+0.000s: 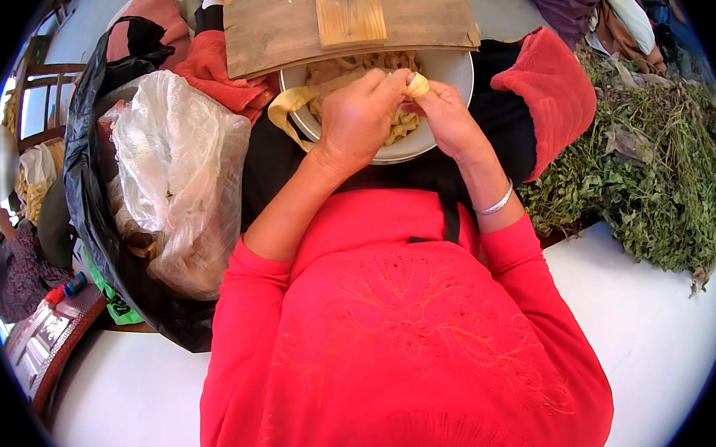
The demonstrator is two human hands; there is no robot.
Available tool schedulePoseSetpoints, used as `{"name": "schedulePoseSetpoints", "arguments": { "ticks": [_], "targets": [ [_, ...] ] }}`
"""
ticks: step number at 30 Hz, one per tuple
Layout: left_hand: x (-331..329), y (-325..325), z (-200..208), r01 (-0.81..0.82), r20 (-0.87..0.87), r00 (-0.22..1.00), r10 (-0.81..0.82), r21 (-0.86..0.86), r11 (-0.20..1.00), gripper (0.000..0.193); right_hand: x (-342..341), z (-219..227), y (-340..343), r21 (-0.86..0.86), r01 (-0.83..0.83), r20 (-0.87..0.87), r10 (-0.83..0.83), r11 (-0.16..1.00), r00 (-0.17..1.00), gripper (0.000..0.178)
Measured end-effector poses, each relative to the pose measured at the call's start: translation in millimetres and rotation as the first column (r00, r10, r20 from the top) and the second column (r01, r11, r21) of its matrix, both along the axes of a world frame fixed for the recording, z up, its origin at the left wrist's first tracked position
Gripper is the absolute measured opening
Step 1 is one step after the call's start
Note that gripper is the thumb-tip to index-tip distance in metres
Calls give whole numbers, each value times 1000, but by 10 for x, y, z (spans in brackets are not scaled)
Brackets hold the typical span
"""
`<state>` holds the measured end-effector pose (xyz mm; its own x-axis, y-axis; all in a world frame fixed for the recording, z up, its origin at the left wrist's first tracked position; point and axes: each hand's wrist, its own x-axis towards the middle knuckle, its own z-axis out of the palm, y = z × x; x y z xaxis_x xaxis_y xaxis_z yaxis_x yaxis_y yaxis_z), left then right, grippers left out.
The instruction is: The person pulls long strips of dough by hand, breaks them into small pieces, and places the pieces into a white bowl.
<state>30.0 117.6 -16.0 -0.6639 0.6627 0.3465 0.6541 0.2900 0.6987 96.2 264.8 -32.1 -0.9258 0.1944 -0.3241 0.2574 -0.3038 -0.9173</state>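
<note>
Both my hands are together over a white basin on my lap. My left hand is closed, with its fingertips pinched at a pale yellow strip. The strip's long flat tail hangs over the basin's left rim, beside my left wrist. My right hand is closed as well, and a wound part of pale yellow strip shows at its fingertips. Exactly how the two ends cross is hidden by my fingers. Below my hands, several folded or knotted pale pieces lie in the basin.
A wooden board with a block fixed on it covers the basin's far side. At left stands a black bag holding clear plastic. A heap of green plants lies at right. Red cloth covers my knee.
</note>
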Motion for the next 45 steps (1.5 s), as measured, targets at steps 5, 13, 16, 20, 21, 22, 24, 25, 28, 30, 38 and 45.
{"name": "schedulePoseSetpoints", "arguments": {
  "ticks": [5, 13, 16, 20, 21, 22, 24, 25, 28, 30, 38, 45],
  "targets": [
    [-46, 4, -42, 86, 192, 971, -145, 285, 955, 30, -16, -96, 14, -561, -156, -155, 82, 813, 984, 22],
    [-253, 219, 118, -99, 242, 966, 93, 14, 995, 22, -192, 95, -113, 511, 336, -461, -78, 791, 884, 10],
    [-259, 225, 5, -225, 761, 649, -17, 214, 951, 21, -202, 162, -156, 484, 442, -555, -127, 755, 823, 11],
    [-84, -205, -81, -234, 948, 165, -272, 305, 923, 15, -178, 183, -138, 404, 468, -564, -189, 786, 804, 8],
    [-48, -306, -123, -230, 934, 250, -255, 313, 921, 12, -114, 194, -165, 458, 435, -532, -154, 775, 833, 8],
    [-12, -394, -160, -227, 913, 334, -235, 320, 920, 8, -83, 173, -154, 463, 385, -504, -120, 798, 856, 8],
    [21, -469, -159, -153, 766, 629, -133, 289, 945, 4, -12, 128, -126, 462, 272, -447, -44, 844, 894, 9],
    [-33, -450, -103, -89, 588, 806, -68, 234, 968, 4, -1, 105, -64, 438, 309, -439, -99, 844, 893, 10],
    [-139, -407, -14, -5, 156, 988, -7, 80, 997, 11, 2, 280, 19, 461, 240, -343, -78, 854, 936, 17],
    [-170, -370, 46, 18, 1, 1000, -18, 42, 999, 12, 17, 457, 109, 510, 161, -255, -30, 845, 967, 19],
    [-244, -313, 29, 90, 157, 982, -101, 76, 993, 9, 46, 575, 382, 897, -193, -15, 464, 398, 886, 17],
    [-331, -285, 18, 28, 526, 840, -134, 204, 979, 11, -279, 551, 534, 524, -309, -8, 367, 794, 930, 31]
  ]
}}
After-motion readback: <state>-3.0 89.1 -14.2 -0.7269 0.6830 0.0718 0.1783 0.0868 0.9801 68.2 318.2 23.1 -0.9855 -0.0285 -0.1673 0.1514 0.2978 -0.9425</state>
